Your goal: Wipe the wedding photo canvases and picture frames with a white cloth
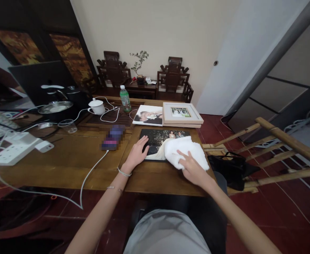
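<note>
A dark wedding photo panel [155, 137] lies flat near the right end of the wooden table. My left hand [137, 153] rests on its left edge, fingers stretched out and holding nothing. On the panel's right part sits a bunched white towel [192, 148], hiding that corner. My right hand [193, 170] presses on the towel and grips it, its index finger reaching forward over the cloth. Just behind the panel are a white-edged photo book [148, 119] and a pale picture frame [168, 114], which is stacked on another.
Left of my left hand lies a phone [113, 137] on a white charging cable. Farther left are a power strip [14, 150], a clear plastic cup [68, 126] and a lidded white cup [97, 106]. A green-labelled bottle [125, 98] stands behind. Bamboo rails [284, 141] flank the right side.
</note>
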Tool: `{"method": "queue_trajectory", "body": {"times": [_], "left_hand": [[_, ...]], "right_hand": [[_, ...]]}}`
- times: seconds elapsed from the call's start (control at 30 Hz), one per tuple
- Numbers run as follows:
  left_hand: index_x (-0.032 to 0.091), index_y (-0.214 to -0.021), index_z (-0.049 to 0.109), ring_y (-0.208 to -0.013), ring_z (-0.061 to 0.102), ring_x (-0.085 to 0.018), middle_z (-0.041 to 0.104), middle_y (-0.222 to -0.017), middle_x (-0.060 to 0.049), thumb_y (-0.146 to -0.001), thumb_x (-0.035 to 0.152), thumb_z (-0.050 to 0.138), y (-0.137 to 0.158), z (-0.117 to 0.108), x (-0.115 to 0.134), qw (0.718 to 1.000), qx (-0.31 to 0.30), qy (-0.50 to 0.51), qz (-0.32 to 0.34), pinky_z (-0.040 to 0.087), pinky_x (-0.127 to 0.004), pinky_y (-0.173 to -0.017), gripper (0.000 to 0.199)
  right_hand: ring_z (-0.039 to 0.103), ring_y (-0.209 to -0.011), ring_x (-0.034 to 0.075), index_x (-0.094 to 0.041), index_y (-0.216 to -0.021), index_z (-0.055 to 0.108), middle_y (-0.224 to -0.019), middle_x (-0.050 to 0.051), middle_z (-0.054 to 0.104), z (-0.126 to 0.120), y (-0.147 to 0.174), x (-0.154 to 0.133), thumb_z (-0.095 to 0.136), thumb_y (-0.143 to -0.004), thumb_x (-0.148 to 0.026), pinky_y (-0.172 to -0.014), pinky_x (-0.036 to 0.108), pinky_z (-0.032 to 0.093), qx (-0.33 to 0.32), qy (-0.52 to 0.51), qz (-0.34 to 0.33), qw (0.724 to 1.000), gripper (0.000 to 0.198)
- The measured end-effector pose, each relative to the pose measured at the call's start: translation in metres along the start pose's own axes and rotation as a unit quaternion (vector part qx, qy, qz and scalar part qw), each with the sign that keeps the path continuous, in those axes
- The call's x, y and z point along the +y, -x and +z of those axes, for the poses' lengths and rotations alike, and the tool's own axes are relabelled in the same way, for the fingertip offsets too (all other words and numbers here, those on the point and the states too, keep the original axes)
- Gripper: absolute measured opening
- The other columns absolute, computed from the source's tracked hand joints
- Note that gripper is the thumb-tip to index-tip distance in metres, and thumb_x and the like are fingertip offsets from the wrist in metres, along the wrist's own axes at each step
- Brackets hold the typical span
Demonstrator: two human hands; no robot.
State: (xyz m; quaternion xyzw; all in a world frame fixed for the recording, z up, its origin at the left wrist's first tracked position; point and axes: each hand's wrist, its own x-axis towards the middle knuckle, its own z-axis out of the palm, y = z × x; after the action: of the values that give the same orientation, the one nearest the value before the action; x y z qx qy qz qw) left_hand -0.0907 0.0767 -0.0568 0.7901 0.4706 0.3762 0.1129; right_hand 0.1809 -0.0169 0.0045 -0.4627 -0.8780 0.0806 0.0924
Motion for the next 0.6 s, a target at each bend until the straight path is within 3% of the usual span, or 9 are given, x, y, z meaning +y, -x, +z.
{"method": "queue_trajectory", "body": {"times": [0.1, 0.2, 0.3, 0.43, 0.53, 0.6], "left_hand": [[0.014, -0.125, 0.054, -0.132, 0.039, -0.024, 0.050, -0.137, -0.013, -0.089, 0.028, 0.044, 0.000, -0.002, 0.001, 1.000, -0.003, 0.002, -0.002, 0.033, -0.046, -0.111, 0.040], [0.014, -0.125, 0.054, -0.132, 0.039, -0.024, 0.050, -0.137, -0.013, -0.089, 0.028, 0.044, 0.000, -0.002, 0.001, 1.000, -0.005, 0.005, -0.004, 0.033, -0.047, -0.111, 0.040], [0.015, -0.125, 0.054, -0.132, 0.040, -0.024, 0.051, -0.137, -0.012, -0.089, 0.029, 0.045, 0.000, -0.002, 0.001, 1.000, -0.002, 0.008, -0.004, 0.033, -0.047, -0.110, 0.040], [0.016, -0.125, 0.054, -0.132, 0.040, -0.024, 0.050, -0.137, -0.011, -0.089, 0.028, 0.044, 0.000, 0.000, 0.000, 1.000, 0.002, 0.008, -0.005, 0.033, -0.047, -0.110, 0.040], [0.014, -0.125, 0.054, -0.133, 0.039, -0.024, 0.050, -0.137, -0.013, -0.089, 0.028, 0.044, 0.000, 0.001, 0.001, 1.000, -0.001, 0.003, -0.008, 0.033, -0.046, -0.111, 0.040], [0.012, -0.125, 0.054, -0.133, 0.038, -0.024, 0.050, -0.137, -0.014, -0.089, 0.028, 0.044, -0.001, 0.001, 0.001, 1.000, -0.003, 0.002, -0.009, 0.032, -0.046, -0.111, 0.041]], "right_hand": [[0.035, -0.133, 0.027, -0.013, -0.096, 0.059, -0.129, 0.020, 0.055, -0.007, -0.039, 0.034, 0.036, -0.067, -0.001, -0.105, 0.055, 0.024, 0.020, 0.026, 0.021, 0.999, 0.040], [0.053, -0.114, 0.029, -0.014, -0.094, 0.060, -0.115, 0.017, 0.063, -0.015, -0.073, 0.065, 0.035, -0.068, -0.003, -0.099, 0.049, 0.031, 0.042, 0.050, 0.063, 0.996, 0.037], [0.058, -0.102, 0.030, -0.013, -0.096, 0.060, -0.109, 0.017, 0.065, -0.017, -0.091, 0.082, 0.034, -0.070, -0.004, -0.097, 0.049, 0.032, 0.059, 0.060, 0.095, 0.992, 0.038], [0.042, -0.126, 0.030, -0.011, -0.105, 0.059, -0.128, 0.021, 0.054, -0.008, -0.081, 0.071, 0.035, -0.069, -0.003, -0.101, 0.053, 0.027, 0.058, 0.063, 0.087, 0.993, 0.044], [0.028, -0.136, 0.028, -0.010, -0.104, 0.058, -0.137, 0.023, 0.045, 0.003, -0.050, 0.042, 0.037, -0.067, -0.001, -0.106, 0.057, 0.019, 0.039, 0.057, 0.055, 0.996, 0.044], [0.022, -0.139, 0.028, -0.012, -0.099, 0.060, -0.141, 0.018, 0.042, 0.008, -0.025, 0.017, 0.038, -0.065, 0.000, -0.108, 0.060, 0.014, 0.026, 0.041, 0.024, 0.999, 0.042]]}}
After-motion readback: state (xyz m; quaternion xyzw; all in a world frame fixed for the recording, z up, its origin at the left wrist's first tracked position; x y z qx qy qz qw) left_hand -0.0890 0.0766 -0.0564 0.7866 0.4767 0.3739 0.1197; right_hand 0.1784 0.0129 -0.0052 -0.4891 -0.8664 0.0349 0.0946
